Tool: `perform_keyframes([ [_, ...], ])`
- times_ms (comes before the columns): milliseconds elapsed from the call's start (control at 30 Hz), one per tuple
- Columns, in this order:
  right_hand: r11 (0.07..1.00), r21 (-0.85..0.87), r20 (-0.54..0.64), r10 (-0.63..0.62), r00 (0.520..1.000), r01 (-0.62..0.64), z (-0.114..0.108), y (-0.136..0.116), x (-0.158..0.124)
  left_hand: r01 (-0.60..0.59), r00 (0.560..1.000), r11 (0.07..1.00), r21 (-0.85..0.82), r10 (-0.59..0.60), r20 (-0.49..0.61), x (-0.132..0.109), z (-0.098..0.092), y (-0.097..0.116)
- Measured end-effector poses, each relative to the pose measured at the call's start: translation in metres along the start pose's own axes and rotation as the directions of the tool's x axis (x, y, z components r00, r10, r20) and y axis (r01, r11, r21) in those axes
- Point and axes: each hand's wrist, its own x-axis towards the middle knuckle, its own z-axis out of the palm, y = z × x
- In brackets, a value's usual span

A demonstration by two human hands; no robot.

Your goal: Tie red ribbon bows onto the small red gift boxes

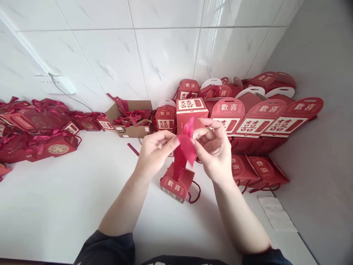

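Observation:
A red ribbon [181, 156] rises from the top of a small red gift box [176, 184] with a dark red cord handle, which stands on the white table. My left hand [157, 151] pinches the ribbon from the left between thumb and fingers. From the right, my right hand [213, 154] grips it between thumb and forefinger, the other fingers loosely curled. Between the two hands the ribbon is folded over, and its upper end is slightly blurred. Both hands are above the box, apart from it.
Red gift boxes [256, 117] are stacked at the back right. An open cardboard box [132, 117] full of red ribbons stands against the tiled wall. Ribbon-tied boxes [38, 129] are piled at the left. A folded white paper [277, 213] lies at the right edge.

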Motion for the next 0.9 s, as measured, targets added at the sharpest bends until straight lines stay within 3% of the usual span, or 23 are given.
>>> perform_keyframes([
  [133,0.999,-0.011,-0.058,-0.054,0.997,0.054,0.000,-0.001,0.003,-0.024,1.000,0.999,0.041,0.024,0.001,0.001,0.006,0.001],
  [367,0.991,-0.036,-0.085,-0.129,0.988,0.126,0.005,-0.002,0.006,-0.008,0.999,0.997,-0.074,0.011,0.037,0.003,0.016,-0.007],
  [467,0.994,-0.020,-0.081,-0.106,0.991,0.104,0.006,-0.001,0.005,-0.004,0.999,0.994,-0.113,0.009,0.045,0.003,0.017,-0.011],
  [633,1.000,-0.025,-0.076,0.000,0.997,-0.002,0.004,-0.001,0.003,0.005,0.999,0.992,-0.128,-0.009,-0.031,0.005,0.018,-0.013],
  [733,0.998,-0.044,-0.133,0.035,0.990,-0.041,0.003,0.002,0.004,0.027,1.000,0.992,-0.125,-0.027,-0.001,0.004,0.019,-0.012],
  [900,0.995,-0.068,-0.173,0.064,0.983,-0.077,0.003,0.001,0.003,-0.120,0.992,0.989,-0.091,0.117,-0.043,0.005,0.023,-0.008],
])
